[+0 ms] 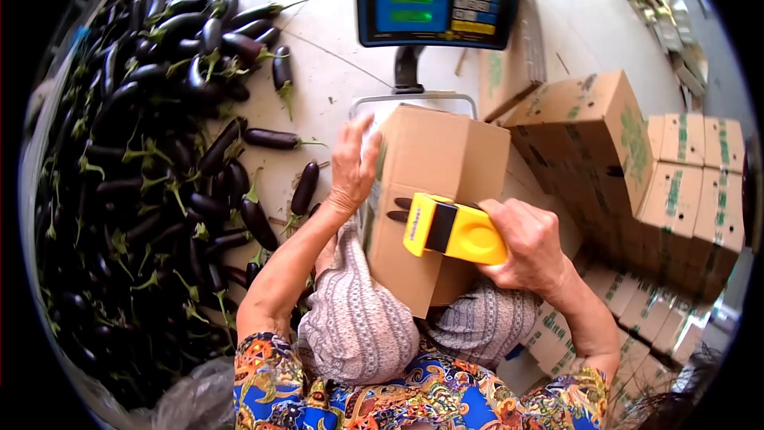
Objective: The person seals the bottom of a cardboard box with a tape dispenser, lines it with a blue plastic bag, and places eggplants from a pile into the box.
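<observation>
A cardboard box (422, 155) sits on the scale between my knees, its flaps folded over the top. My left hand (354, 161) is at the box's left edge with fingers stretched out and apart; whether it touches the cardboard is hard to tell. In my right hand (529, 243) is a yellow tape dispenser (473, 240) with a black band, gripped by its right end. The dispenser is over the middle of the box, and a dark slot or hole in the cardboard shows beside its left end.
A scale display (436, 0) with lit green readouts stands beyond the box. A large heap of eggplants (151, 183) covers the floor on the left. Cardboard boxes with green print (585, 139) are stacked on the right, and more lie at the lower right (637, 302).
</observation>
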The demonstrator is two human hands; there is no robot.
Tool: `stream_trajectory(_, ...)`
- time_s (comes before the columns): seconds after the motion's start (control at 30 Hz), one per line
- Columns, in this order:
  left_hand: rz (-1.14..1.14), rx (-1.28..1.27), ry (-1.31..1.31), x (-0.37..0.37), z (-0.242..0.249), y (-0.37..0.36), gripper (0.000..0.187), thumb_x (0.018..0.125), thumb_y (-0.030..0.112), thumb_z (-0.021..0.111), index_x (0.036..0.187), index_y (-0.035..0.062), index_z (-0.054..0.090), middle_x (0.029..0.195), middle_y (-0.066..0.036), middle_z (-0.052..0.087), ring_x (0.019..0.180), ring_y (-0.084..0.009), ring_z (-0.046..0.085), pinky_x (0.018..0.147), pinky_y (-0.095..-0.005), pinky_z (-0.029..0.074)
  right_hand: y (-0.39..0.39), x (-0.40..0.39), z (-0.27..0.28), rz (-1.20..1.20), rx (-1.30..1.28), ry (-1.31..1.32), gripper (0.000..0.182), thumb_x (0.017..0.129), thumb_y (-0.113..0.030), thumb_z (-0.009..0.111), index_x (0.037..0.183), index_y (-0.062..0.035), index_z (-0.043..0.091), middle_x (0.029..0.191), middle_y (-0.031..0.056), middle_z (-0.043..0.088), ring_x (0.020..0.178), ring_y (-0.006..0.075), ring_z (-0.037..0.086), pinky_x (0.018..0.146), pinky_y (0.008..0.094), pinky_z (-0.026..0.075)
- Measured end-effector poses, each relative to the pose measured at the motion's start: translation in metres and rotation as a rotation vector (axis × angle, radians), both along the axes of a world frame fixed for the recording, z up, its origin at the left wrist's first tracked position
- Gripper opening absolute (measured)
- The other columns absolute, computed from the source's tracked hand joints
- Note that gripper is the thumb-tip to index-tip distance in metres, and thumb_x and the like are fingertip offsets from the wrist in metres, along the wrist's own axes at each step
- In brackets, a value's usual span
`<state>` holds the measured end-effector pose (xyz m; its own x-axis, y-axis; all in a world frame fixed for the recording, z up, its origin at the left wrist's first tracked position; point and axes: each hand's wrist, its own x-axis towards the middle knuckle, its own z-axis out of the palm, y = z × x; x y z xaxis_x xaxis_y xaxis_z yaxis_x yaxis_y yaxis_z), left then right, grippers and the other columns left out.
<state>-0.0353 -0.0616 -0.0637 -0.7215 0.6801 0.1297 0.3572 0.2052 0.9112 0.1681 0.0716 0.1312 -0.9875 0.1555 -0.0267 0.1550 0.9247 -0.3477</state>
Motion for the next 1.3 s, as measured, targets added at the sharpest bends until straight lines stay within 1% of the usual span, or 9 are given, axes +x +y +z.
stream_trajectory(0.1, -0.219, 0.097, 0.335, -0.01, 0.079, 0.035, 0.054, 0.089, 0.031, 0.062, 0.134, 0.0032, 0.051, 0.134, -0.021, 0.051, 0.128, -0.0378, 0.045, 0.107, -0.0484, 0.033, -0.001, 0.0, 0.001, 0.006, 0.028, 0.011, 0.055, 0.06, -0.023, 0.078, 0.107, -0.0039, 0.056, 0.077, 0.0101, 0.056, 0.068, 0.0271, 0.063, 0.062, 0.0361, 0.052)
stream_trajectory(0.13, -0.31, -0.008, 0.422, -0.004, 0.089, 0.045, 0.062, 0.087, 0.037, 0.065, 0.136, 0.003, 0.049, 0.133, -0.02, 0.052, 0.131, -0.0378, 0.043, 0.108, -0.0499, 0.03, -0.001, 0.001, 0.001, 0.005, 0.027, 0.019, 0.055, 0.06, -0.023, 0.078, 0.107, -0.0035, 0.056, 0.077, 0.0101, 0.056, 0.068, 0.0269, 0.063, 0.062, 0.0358, 0.052)
stream_trajectory(0.27, -0.393, -0.199, 0.71, 0.001, 0.072, 0.06, 0.068, 0.086, 0.048, 0.064, 0.137, 0.005, 0.049, 0.134, -0.017, 0.052, 0.132, -0.0335, 0.043, 0.109, -0.0475, 0.029, 0.001, 0.004, 0.001, 0.01, 0.023, 0.05, 0.054, 0.06, -0.022, 0.079, 0.105, -0.0024, 0.056, 0.077, 0.0105, 0.057, 0.068, 0.0261, 0.063, 0.061, 0.0351, 0.053)
stream_trajectory(0.47, -0.398, -0.177, 0.784, 0.0, 0.069, 0.061, 0.067, 0.083, 0.049, 0.066, 0.131, 0.005, 0.052, 0.116, -0.012, 0.059, 0.113, -0.0273, 0.054, 0.105, -0.0478, 0.031, 0.001, 0.004, 0.0, 0.012, 0.01, 0.058, 0.051, 0.06, -0.02, 0.08, 0.101, -0.0028, 0.054, 0.077, 0.0111, 0.057, 0.071, 0.0267, 0.064, 0.061, 0.0352, 0.054)
stream_trajectory(0.63, -0.439, -0.287, 0.84, -0.001, 0.071, 0.068, 0.053, 0.091, 0.045, 0.057, 0.129, 0.0092, 0.053, 0.103, -0.013, 0.057, 0.102, -0.0296, 0.055, 0.096, -0.0444, 0.037, 0.0, 0.004, -0.005, -0.006, 0.02, 0.017, 0.053, 0.059, -0.022, 0.083, 0.1, -0.0049, 0.054, 0.078, 0.0093, 0.057, 0.069, 0.0245, 0.065, 0.058, 0.0354, 0.054)
stream_trajectory(0.8, -0.46, -0.318, 0.9, -0.006, 0.068, 0.066, 0.052, 0.095, 0.043, 0.053, 0.142, 0.0221, 0.048, 0.107, -0.01, 0.056, 0.101, -0.0256, 0.056, 0.095, -0.0421, 0.04, -0.001, 0.004, -0.009, -0.008, 0.002, 0.04, 0.056, 0.061, -0.02, 0.079, 0.11, -0.0037, 0.056, 0.08, 0.0098, 0.057, 0.072, 0.027, 0.064, 0.062, 0.0368, 0.053)
stream_trajectory(1.0, -0.513, -0.313, 0.925, -0.009, 0.074, 0.065, 0.049, 0.094, 0.04, 0.055, 0.141, 0.026, 0.051, 0.108, -0.009, 0.058, 0.101, -0.0248, 0.056, 0.093, -0.04, 0.044, 0.001, 0.003, -0.008, 0.017, 0.012, 0.047, 0.055, 0.063, -0.026, 0.084, 0.106, -0.0034, 0.057, 0.083, 0.0106, 0.061, 0.078, 0.0242, 0.068, 0.064, 0.0343, 0.056)
stream_trajectory(1.17, -0.575, -0.328, 0.909, -0.022, 0.068, 0.063, 0.049, 0.095, 0.04, 0.055, 0.142, 0.0278, 0.05, 0.11, -0.009, 0.057, 0.101, -0.0246, 0.057, 0.091, -0.0405, 0.048, -0.003, -0.003, -0.008, 0.047, -0.004, -0.003, 0.053, 0.066, -0.026, 0.082, 0.106, -0.0011, 0.057, 0.085, 0.0126, 0.064, 0.079, 0.0262, 0.068, 0.066, 0.035, 0.056)
stream_trajectory(1.3, -0.556, -0.271, 0.968, -0.019, 0.066, 0.064, 0.053, 0.092, 0.052, 0.056, 0.139, 0.0272, 0.049, 0.104, -0.009, 0.056, 0.097, -0.025, 0.057, 0.09, -0.0419, 0.046, -0.001, -0.003, -0.01, 0.054, -0.004, 0.027, 0.052, 0.066, -0.025, 0.082, 0.105, -0.0016, 0.057, 0.086, 0.0125, 0.064, 0.08, 0.0266, 0.068, 0.066, 0.0357, 0.056)
